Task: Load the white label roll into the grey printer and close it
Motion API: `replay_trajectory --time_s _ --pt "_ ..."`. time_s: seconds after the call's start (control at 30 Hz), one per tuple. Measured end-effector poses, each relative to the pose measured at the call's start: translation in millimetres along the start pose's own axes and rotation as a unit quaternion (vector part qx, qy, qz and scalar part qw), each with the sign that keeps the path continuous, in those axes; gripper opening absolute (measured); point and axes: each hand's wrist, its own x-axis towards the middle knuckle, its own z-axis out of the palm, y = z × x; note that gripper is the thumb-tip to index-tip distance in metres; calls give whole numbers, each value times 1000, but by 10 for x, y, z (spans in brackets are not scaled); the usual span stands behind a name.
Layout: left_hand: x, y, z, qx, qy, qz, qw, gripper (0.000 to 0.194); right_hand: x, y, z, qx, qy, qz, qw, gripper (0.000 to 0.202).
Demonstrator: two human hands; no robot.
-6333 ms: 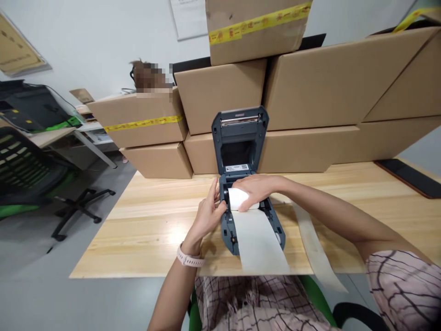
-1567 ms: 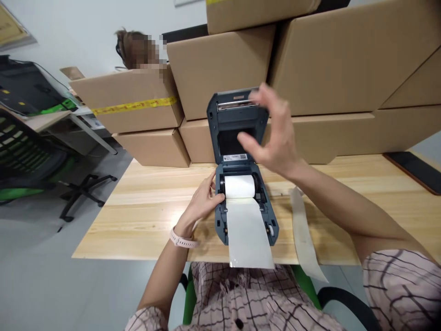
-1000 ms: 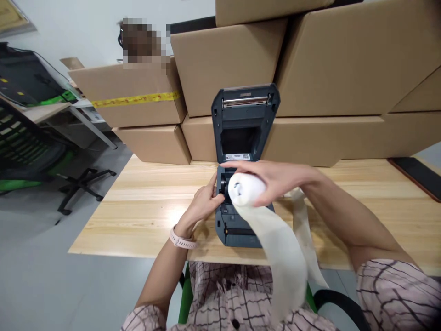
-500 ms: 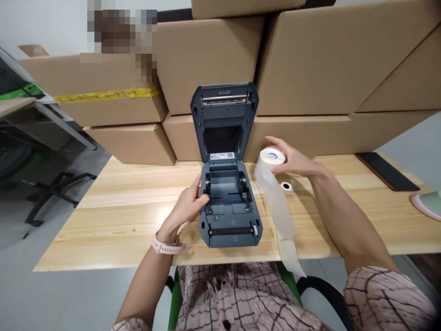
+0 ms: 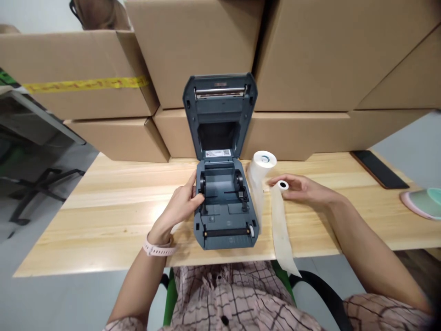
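Observation:
A dark grey label printer (image 5: 225, 220) stands on the wooden table with its lid (image 5: 218, 110) raised. My left hand (image 5: 184, 197) grips the printer's left side, thumb on the top edge. Right of the printer stands a large white label roll (image 5: 264, 160), its strip trailing down beside the printer. My right hand (image 5: 296, 187) is closed around a small roll (image 5: 282, 185) with a black core. A pale strip (image 5: 282, 230) hangs from that small roll over the table's front edge. Inside the printer, the bay between the black roll holders holds no roll.
Cardboard boxes (image 5: 299, 133) are stacked along the table's back edge. A black phone (image 5: 379, 169) and a pink-rimmed green object (image 5: 420, 203) lie at the right. Part of a person's head (image 5: 99, 14) shows behind the boxes. An office chair (image 5: 34, 193) stands at the left.
My right hand has let go of the large roll, now further left near the printer, and has taken hold of the small roll. The view has shifted slightly; my left hand stays on the printer.

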Motion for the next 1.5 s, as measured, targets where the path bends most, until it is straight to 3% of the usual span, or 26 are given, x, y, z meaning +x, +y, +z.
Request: replay_trajectory --time_s 0.1,0.2,0.3,0.43,0.57,0.7,0.8,1.0,1.2,1.37,1.5 --pt "2 4 0 -4 4 4 1000 88 -21 -172 54 -39 -85 -4 996 39" --pt "1 13 0 3 9 2 1000 88 25 -579 92 -16 -144 -75 987 44" --pt "-2 23 -1 2 8 0 1000 89 192 -1092 322 -53 -129 -180 974 54" --pt "-8 19 2 -22 7 7 1000 85 626 -1462 892 -302 -59 -217 926 59" --pt "-18 13 5 -36 4 11 999 76 947 -1400 1270 -439 -67 -182 877 67" --pt "-19 -10 11 -34 4 17 999 71 979 -1291 1336 -454 -79 -159 873 79" --pt "-13 -38 20 -31 11 23 999 73 932 -1218 1314 -451 -67 -189 870 70" --pt "-24 -25 14 -31 3 24 999 81 534 -1095 1291 -391 5 -358 848 31" --pt "-45 -7 37 -15 20 18 1000 78 -70 -1019 1495 -421 13 -348 838 33" --pt "-38 -30 68 -15 27 7 999 81 -197 -929 1664 -455 42 -346 820 44" --pt "-37 -49 80 -31 26 8 999 86 -225 -897 1702 -455 42 -334 825 53"
